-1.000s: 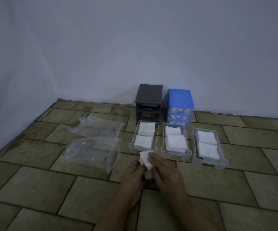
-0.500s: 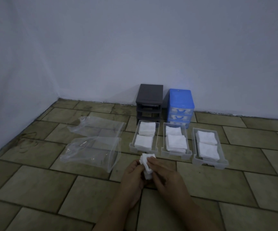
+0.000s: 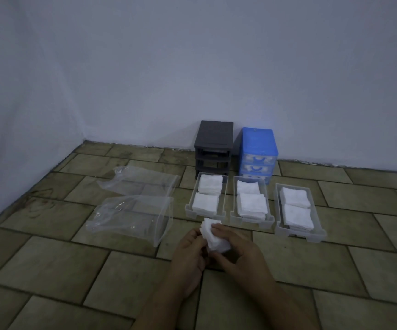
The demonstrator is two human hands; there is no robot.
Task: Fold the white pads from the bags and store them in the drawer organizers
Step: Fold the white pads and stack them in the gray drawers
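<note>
White folded pads fill three clear plastic drawer trays on the tiled floor: the left tray holds two stacks, the middle tray two, and the right tray two. Behind them stand a dark grey empty organizer frame and a blue plastic three-drawer organizer. Two clear plastic bags lie flat to the left, nothing visible inside them. Compared with half a second ago, the small white pad sits lower between the hands and looks more squarely folded. It is soft, layered, and tilted, held above the floor just in front of the left tray. The left hand pinches its near edge with curled fingers; the right hand grips it, thumb on top.
</note>
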